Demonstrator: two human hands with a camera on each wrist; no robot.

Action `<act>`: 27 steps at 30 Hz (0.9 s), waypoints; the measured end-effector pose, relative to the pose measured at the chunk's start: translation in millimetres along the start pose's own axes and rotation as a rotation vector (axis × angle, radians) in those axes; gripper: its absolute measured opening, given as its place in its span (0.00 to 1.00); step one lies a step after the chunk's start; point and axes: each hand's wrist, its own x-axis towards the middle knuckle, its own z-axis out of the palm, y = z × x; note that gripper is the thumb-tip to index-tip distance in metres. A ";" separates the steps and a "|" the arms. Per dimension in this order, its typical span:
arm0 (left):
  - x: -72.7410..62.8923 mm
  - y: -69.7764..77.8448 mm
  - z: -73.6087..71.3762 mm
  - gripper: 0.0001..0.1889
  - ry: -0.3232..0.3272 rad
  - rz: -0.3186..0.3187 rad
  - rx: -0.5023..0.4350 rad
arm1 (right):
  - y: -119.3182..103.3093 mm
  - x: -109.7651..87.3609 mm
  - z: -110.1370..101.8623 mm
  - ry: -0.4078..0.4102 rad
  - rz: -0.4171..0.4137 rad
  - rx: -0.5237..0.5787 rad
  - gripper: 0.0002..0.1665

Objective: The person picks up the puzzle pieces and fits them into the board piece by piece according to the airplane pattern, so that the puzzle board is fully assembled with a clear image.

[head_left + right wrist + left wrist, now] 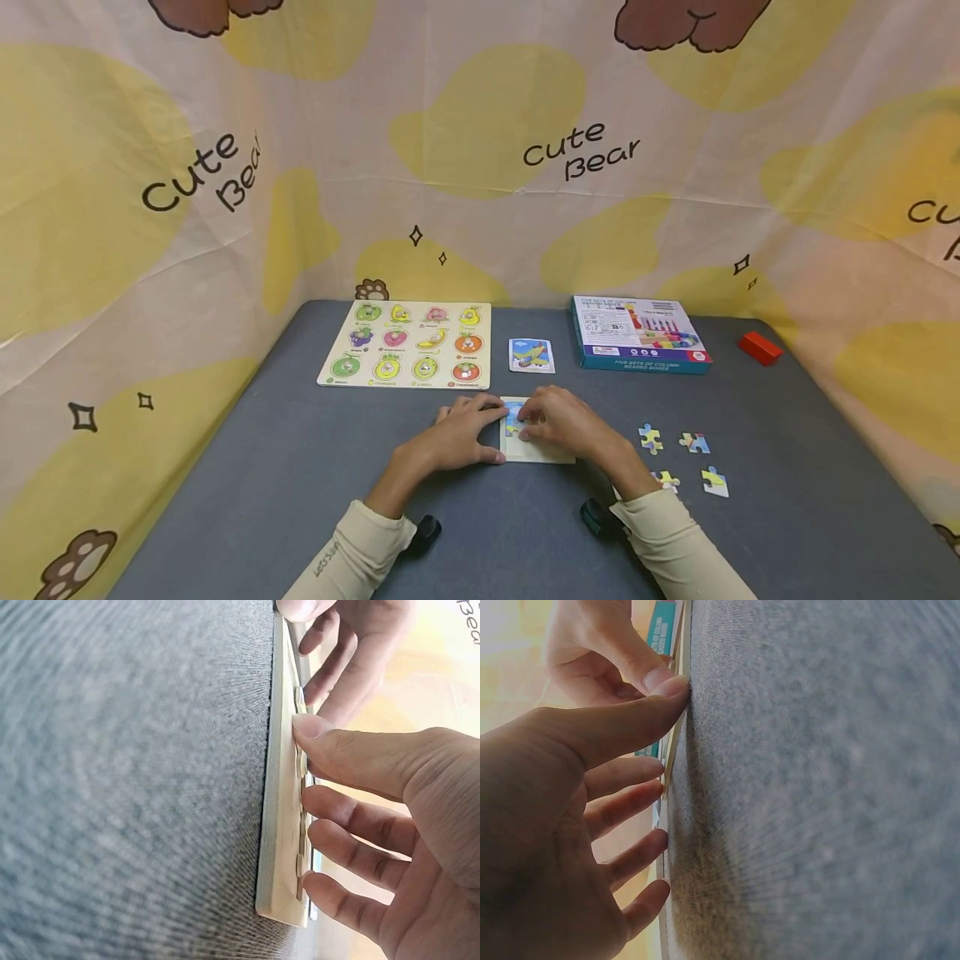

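Note:
A small light wooden puzzle board (540, 452) lies near the middle of the table, with colourful jigsaw pieces (513, 417) in its left part. My left hand (463, 435) rests at the board's left edge, thumb at the near corner, fingers spread toward the far side. Over the board, my right hand (566, 421) pinches a puzzle piece (301, 761) between thumb and fingers. The right wrist view shows pieces standing slightly above the board's surface. In the left wrist view, the left thumb (671, 690) presses the board's edge; the right hand hides much of the board from above.
Several loose puzzle pieces (693, 442) lie to the right, some partly behind the right forearm. A picture card (532, 356) with a plane lies beyond the board. Farther back are a fruit board (405, 343), a flat box (637, 333) and a red block (761, 348).

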 end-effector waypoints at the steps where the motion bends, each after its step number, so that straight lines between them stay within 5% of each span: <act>1: 0.0 0.0 0.0 0.37 0.000 0.000 0.001 | -0.1 0.1 0.1 -0.002 0.006 0.001 0.11; 13: 0.3 2.0 -0.9 0.37 -0.013 -0.001 -0.002 | 1.4 0.2 1.1 -0.010 0.001 0.046 0.07; 27: 0.0 3.8 1.9 0.32 0.020 0.014 -0.030 | -1.9 0.3 4.1 0.055 0.091 0.026 0.03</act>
